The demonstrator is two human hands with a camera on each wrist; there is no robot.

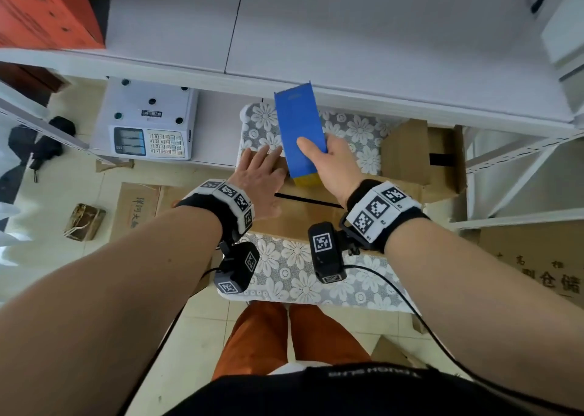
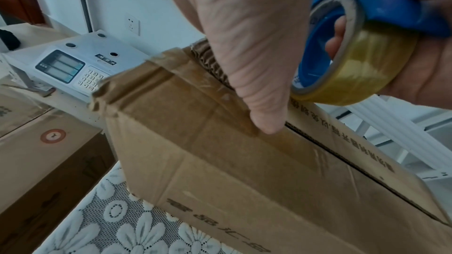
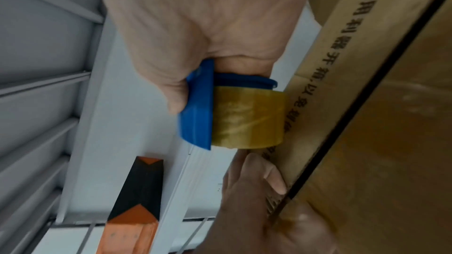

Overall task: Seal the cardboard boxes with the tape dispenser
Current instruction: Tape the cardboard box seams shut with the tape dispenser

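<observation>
Centre frame: right hand [image 1: 331, 163] wrapped around blue tape dispenser [image 1: 298, 131], roll touching cardboard box [image 2: 244, 171] at its open seam; left hand [image 1: 259, 175] flat, fingers straight, pinning flap, probably anchoring tape's start.

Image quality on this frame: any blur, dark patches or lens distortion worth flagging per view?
Head view: evenly lit, shelf edges bowed by the wide lens, tape dispenser sharp. Left wrist view: left hand looms large and soft, the cardboard box fairly clear. Right wrist view: dimmer, box and right hand blurred.
</observation>
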